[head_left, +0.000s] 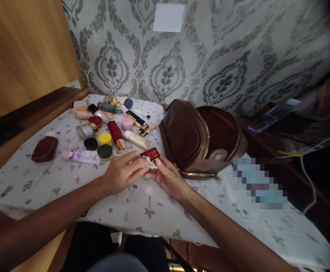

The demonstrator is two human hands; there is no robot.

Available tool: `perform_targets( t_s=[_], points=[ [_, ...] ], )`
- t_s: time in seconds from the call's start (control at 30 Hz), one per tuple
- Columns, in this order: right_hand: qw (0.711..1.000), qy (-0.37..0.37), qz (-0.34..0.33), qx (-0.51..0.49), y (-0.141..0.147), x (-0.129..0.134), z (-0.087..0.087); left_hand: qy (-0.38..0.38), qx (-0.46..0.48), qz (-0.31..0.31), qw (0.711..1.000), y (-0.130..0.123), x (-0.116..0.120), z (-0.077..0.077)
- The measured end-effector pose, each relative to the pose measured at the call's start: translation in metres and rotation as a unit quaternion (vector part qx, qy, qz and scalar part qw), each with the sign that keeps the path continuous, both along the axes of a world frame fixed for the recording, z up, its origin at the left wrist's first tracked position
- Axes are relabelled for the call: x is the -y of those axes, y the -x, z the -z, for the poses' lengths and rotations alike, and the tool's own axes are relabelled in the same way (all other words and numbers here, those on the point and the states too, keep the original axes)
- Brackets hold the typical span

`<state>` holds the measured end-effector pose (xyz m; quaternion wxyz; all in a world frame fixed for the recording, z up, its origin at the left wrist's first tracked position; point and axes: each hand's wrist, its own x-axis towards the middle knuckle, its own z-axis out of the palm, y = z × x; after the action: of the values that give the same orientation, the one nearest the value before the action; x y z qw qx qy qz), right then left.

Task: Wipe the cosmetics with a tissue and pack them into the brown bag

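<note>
Near the middle of the cloth, my right hand (172, 177) grips a small red box or case (151, 152) with pale lettering, thumb on its near face. My left hand (122, 173) is closed at the box's left side, fingers pressing a crumpled white tissue (151, 164) against it. Part of the box is hidden behind the fingers. Just beyond lie a cream-coloured tube (138, 139) and a red bottle (115, 133) with a gold end. Right of my hands a brown leather bag (184, 136) lies with its zip partly undone.
Several cosmetics spread over the left of the patterned tablecloth (125, 215): a purple-and-white tube (81, 156), a dark-red bottle (45, 148), a yellow-lidded jar (105, 139), a pink jar (127, 124). A patterned wall (167, 71) stands behind, a wooden panel (25, 56) at left. A blurred-out item (258, 185) lies right.
</note>
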<state>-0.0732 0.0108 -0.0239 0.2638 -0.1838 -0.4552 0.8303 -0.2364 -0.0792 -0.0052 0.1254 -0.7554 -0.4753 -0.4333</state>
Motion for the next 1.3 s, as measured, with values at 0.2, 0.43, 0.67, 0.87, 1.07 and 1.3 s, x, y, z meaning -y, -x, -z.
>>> perform_targets(
  t_s=[0.2, 0.43, 0.67, 0.87, 1.07, 1.3],
  points=[
    [0.996, -0.083, 0.010, 0.037, 0.000, 0.003, -0.002, -0.005, 0.000, -0.020, 1.000, 0.002, 0.001, -0.002],
    [0.977, -0.171, 0.034, 0.119, 0.000, 0.006, -0.003, -0.003, 0.028, -0.027, 0.999, 0.005, 0.001, -0.004],
    [0.915, -0.337, 0.100, 0.196, -0.005, 0.007, 0.002, 0.005, 0.023, -0.035, 0.999, 0.006, 0.000, -0.005],
    [0.849, -0.463, 0.143, 0.211, -0.007, 0.008, 0.004, 0.009, 0.016, -0.025, 1.000, 0.008, -0.001, -0.003],
    [0.809, -0.515, 0.180, 0.220, -0.008, 0.005, 0.004, 0.029, 0.017, -0.028, 0.999, 0.007, -0.002, -0.002],
    [0.757, -0.602, 0.165, 0.194, -0.011, 0.002, 0.007, 0.102, 0.105, -0.033, 0.989, 0.013, -0.006, -0.002]
  ],
)
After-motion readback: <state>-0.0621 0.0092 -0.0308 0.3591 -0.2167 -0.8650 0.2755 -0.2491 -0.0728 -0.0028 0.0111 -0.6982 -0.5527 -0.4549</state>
